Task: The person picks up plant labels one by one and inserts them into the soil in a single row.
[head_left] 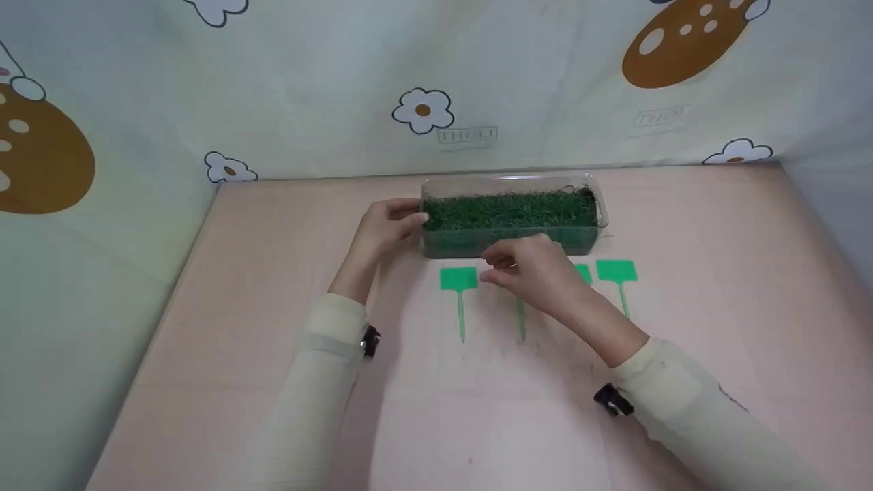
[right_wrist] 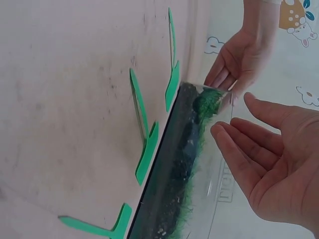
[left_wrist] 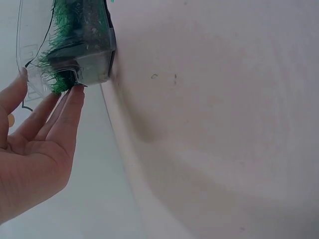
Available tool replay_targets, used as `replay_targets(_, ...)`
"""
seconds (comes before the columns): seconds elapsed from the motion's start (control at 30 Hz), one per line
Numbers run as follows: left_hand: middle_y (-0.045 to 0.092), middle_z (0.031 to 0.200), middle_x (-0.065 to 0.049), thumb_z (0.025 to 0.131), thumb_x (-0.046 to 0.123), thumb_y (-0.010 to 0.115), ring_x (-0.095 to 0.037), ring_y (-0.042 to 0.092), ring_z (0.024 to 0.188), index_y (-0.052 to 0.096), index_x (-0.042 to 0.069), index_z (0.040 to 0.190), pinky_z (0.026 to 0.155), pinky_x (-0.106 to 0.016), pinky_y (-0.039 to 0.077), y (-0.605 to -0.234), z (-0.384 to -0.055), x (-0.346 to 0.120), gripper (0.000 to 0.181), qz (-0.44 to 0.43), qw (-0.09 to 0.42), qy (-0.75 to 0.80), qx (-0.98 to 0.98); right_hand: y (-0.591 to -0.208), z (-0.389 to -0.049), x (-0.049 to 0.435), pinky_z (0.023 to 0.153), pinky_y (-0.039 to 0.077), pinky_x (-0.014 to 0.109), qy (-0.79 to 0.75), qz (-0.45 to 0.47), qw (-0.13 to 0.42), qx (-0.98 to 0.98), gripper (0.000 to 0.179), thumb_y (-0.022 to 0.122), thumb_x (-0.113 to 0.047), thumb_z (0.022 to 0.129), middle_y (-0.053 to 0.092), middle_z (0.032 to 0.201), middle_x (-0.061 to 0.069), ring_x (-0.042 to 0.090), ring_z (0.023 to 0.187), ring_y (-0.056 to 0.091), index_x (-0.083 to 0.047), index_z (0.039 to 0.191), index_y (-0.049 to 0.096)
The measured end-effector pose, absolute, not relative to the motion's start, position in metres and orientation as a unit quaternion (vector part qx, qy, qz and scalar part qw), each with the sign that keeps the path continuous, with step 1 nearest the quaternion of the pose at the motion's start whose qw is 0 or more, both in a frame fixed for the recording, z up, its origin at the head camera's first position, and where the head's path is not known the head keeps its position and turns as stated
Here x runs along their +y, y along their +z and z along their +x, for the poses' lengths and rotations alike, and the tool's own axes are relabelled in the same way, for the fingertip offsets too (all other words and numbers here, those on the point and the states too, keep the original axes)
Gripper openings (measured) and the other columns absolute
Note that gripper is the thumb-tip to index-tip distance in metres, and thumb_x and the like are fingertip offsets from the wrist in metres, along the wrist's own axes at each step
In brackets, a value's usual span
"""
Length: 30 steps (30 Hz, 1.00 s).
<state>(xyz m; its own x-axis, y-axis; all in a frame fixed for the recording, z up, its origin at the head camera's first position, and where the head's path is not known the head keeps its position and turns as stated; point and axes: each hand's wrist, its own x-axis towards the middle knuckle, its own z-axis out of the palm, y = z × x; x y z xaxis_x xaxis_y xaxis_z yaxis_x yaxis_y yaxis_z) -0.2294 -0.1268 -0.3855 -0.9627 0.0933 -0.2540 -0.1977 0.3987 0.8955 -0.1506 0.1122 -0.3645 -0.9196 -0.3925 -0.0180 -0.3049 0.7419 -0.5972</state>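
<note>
Head: 4 tags (head_left: 458, 278), 1 grass box (head_left: 450, 243); left grip (head_left: 387, 224) straight-fingered against box, right grip (head_left: 537, 270) loose.

Grass (head_left: 511, 210) sits in the container (head_left: 450, 243), behind labels (head_left: 458, 278) on the table (head_left: 477, 416).

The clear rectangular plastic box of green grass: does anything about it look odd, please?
Yes: in the head view, a dark, tangled clump sits at the far right corner of the box, breaking up the otherwise green grass; I cannot tell what it is.
</note>
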Motion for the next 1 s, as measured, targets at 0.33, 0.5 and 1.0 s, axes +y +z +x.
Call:
replay_targets(0.33,0.057,0.144,-0.013,0.101,0.019,0.06,-0.023,0.056,0.132,0.054,0.006,0.142,0.107,-0.033,0.051,-0.39,-0.229,-0.124,0.044,-0.042,0.134,0.575,0.806,-0.373,-0.149,0.105,0.086,0.061,0.039,-0.309,-0.193,0.084,0.927,0.03,0.075,-0.023,0.091,0.076,0.109,0.011,0.021,0.099,0.072,-0.006,0.115,0.074)
replay_targets(0.5,0.057,0.144,-0.013,0.101,0.019,0.061,-0.024,0.056,0.133,0.054,0.006,0.142,0.107,-0.034,0.051,-0.389,-0.228,-0.125,0.044,-0.043,0.134,0.568,0.811,-0.375,-0.15,0.101,0.085,0.061,0.038,-0.304,-0.193,0.088,0.929,0.029,0.075,-0.023,0.09,0.076,0.106,0.008,0.02,0.097,0.072,-0.007,0.114,0.075)
replay_targets(1.0,0.057,0.144,-0.012,0.101,0.02,0.06,-0.023,0.056,0.132,0.054,0.006,0.142,0.107,-0.034,0.051,-0.387,-0.227,-0.125,0.044,-0.045,0.138,0.573,0.807,-0.378,-0.152,0.085,0.082,0.061,0.035,-0.279,-0.199,0.112,0.933,0.024,0.077,-0.022,0.089,0.078,0.097,0.007,0.018,0.09,0.073,-0.005,0.106,0.077)
